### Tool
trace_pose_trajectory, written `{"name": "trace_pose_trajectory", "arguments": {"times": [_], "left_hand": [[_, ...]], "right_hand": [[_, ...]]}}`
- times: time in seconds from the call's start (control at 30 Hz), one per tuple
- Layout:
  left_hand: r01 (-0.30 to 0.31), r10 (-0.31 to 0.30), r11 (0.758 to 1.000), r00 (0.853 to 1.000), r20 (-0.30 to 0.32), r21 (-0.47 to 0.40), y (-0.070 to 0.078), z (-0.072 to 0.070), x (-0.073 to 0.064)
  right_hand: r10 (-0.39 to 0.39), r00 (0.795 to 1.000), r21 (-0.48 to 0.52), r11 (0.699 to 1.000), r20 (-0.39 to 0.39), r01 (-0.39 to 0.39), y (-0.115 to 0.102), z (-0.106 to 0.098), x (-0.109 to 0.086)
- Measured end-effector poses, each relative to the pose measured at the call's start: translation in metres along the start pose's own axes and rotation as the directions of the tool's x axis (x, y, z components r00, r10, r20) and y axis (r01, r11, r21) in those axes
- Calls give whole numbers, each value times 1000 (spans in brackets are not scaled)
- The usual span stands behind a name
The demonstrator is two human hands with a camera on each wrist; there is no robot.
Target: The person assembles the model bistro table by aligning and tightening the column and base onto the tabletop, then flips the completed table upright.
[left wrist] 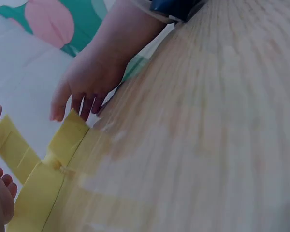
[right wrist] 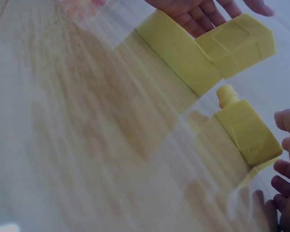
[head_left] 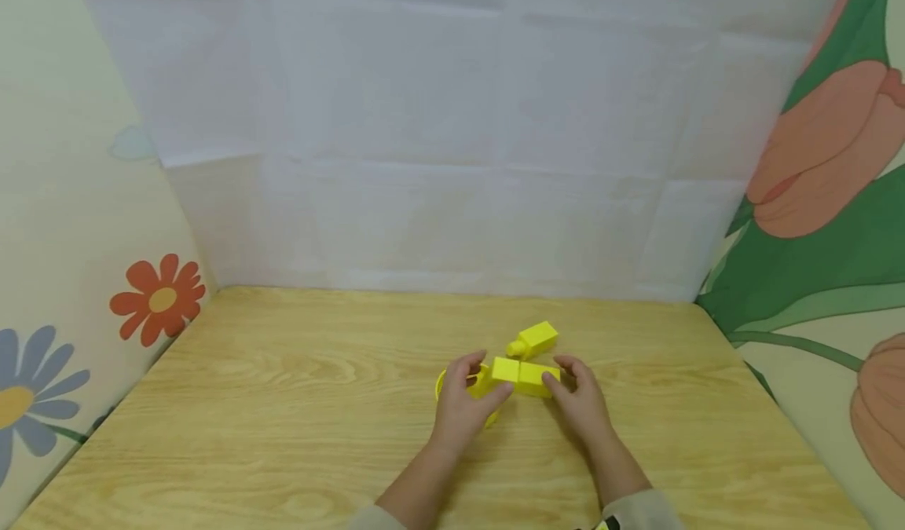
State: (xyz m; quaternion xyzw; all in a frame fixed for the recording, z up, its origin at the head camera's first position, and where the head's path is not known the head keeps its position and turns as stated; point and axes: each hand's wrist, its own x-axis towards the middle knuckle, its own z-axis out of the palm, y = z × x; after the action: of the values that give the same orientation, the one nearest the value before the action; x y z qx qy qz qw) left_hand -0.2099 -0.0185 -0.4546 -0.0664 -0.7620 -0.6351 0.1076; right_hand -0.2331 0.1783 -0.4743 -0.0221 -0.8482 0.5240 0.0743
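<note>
Two yellow blocks lie end to end between my hands, a left block [head_left: 505, 369] and a right block [head_left: 539, 378]. Farther back is a yellow bottle-shaped block [head_left: 539, 338] with a narrow knob. My left hand [head_left: 459, 408] curves loosely beside the left block, over a yellow piece with a curved rim [head_left: 440, 385] that it partly hides. Fingers and thumb of my right hand [head_left: 583, 404] are spread around the right block's outer end. In the right wrist view, a gap shows between the right hand and a knobbed yellow block [right wrist: 249, 133] marked with digits.
The wood-grain table [head_left: 283, 404] holds the pieces. A creased white sheet [head_left: 452, 145] rises along its back edge. Flower-patterned panels stand at the left [head_left: 64, 200] and the right [head_left: 827, 294]. Pale sleeves cover the forearms.
</note>
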Motion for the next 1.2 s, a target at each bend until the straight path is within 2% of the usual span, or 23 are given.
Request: {"name": "trace_pose_trajectory", "arguments": {"times": [0.17, 0.3, 0.4, 0.5, 0.63, 0.8, 1.0, 1.2], "left_hand": [[44, -41, 997, 998, -53, 57, 3, 12, -1], [44, -37, 995, 996, -84, 93, 6, 16, 0], [37, -28, 994, 996, -85, 107, 6, 15, 1], [21, -14, 993, 998, -62, 117, 5, 11, 2], [5, -7, 997, 1000, 22, 77, 4, 0, 1], [11, -11, 1000, 993, 118, 3, 0, -16, 0], [25, -17, 998, 990, 141, -59, -5, -32, -2], [19, -13, 999, 989, 148, -43, -11, -46, 1]], "right_hand": [[16, 999, -20, 1000, 29, -15, 0, 3, 0], [6, 999, -38, 999, 41, -5, -2, 3, -1], [2, 999, -51, 999, 41, 0, -2, 3, 0], [4, 999, -55, 998, 40, -2, -1, 2, 0], [1, 999, -59, 998, 41, 1, 0, 1, 0], [-10, 999, -72, 997, 50, 14, 0, 0, 0], [0, 998, -82, 997, 67, 6, 0, 0, 0], [24, 996, -109, 994, 89, -14, 0, -1, -1]]}}
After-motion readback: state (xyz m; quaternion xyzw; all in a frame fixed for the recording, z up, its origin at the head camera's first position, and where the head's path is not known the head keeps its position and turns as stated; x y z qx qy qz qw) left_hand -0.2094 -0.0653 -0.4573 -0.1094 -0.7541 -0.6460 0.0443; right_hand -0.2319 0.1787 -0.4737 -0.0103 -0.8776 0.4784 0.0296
